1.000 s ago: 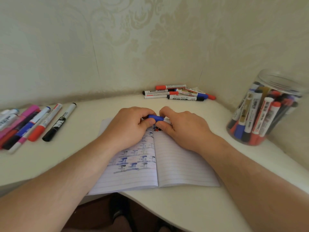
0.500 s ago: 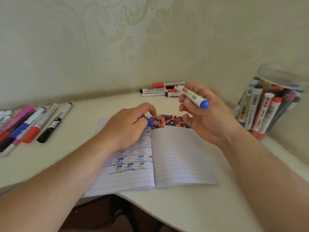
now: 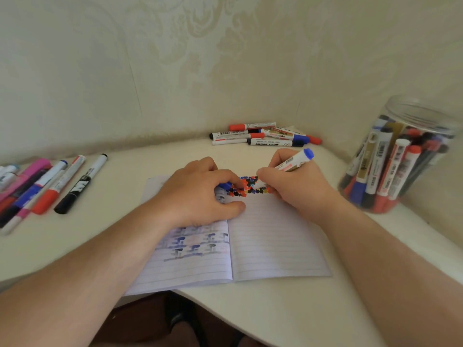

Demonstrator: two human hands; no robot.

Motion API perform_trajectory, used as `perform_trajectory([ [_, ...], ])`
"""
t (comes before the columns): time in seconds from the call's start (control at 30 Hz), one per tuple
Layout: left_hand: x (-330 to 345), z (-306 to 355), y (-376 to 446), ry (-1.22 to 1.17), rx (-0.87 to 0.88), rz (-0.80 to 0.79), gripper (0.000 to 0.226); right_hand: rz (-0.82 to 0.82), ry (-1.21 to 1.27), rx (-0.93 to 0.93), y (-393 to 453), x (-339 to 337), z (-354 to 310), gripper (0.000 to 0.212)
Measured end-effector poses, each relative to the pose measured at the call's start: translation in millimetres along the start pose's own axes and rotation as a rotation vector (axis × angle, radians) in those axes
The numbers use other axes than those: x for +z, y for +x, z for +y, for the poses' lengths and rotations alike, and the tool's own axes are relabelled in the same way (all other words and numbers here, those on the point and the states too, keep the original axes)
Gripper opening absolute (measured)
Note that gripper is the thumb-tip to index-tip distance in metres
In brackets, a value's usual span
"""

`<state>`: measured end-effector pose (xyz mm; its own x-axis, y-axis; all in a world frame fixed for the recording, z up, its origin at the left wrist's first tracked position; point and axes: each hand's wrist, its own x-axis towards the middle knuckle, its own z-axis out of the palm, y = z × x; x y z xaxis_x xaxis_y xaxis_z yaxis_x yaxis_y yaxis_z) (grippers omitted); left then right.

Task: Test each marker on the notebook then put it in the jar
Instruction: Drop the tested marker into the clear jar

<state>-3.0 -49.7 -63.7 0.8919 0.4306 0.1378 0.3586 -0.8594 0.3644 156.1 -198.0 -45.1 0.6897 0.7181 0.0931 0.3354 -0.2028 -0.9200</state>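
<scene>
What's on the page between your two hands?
In the head view, a patch of red, black and blue test marks lies between the left hand and right hand.

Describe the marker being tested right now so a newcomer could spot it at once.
Start at the open notebook in the middle of the desk. Above its right page, the right hand grips a white marker with a blue end. It is the only marker held off the desk, slanting down to the row of coloured marks.

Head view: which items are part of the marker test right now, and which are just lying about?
In use:
- right hand gripping the blue marker
- left hand holding the blue cap
- notebook
- jar

Lying about:
- markers at the left
- markers by the wall
</scene>
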Motion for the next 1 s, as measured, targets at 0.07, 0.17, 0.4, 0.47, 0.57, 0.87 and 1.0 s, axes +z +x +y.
perform_trajectory([
  [0.07,-0.1,-0.2,0.6,-0.006,-0.003,0.007,0.053,0.014,-0.039,0.011,-0.3,3.8,0.2,0.028],
  [0.17,0.2,0.1,1.2,-0.002,-0.004,0.016,0.044,0.032,-0.078,0.022,1.6,6.4,1.7,0.026],
  [0.4,0.4,-0.3,1.0,-0.005,0.0,0.019,0.043,0.032,-0.118,0.033,3.4,6.6,2.3,0.022],
  [0.47,0.6,-0.6,1.5,0.001,0.001,0.017,0.044,0.033,-0.135,0.03,2.8,7.4,1.8,0.021],
  [0.57,1.2,-1.0,2.0,0.005,0.001,0.013,0.046,0.046,-0.155,0.03,1.3,8.5,0.9,0.022],
  [0.87,0.5,-0.2,1.8,0.0,0.001,0.012,0.044,0.048,-0.089,0.048,1.6,7.3,1.9,0.024],
  [1.0,1.1,-0.9,2.1,0.001,-0.002,0.016,0.047,0.025,-0.123,0.034,-1.4,9.6,0.3,0.025],
])
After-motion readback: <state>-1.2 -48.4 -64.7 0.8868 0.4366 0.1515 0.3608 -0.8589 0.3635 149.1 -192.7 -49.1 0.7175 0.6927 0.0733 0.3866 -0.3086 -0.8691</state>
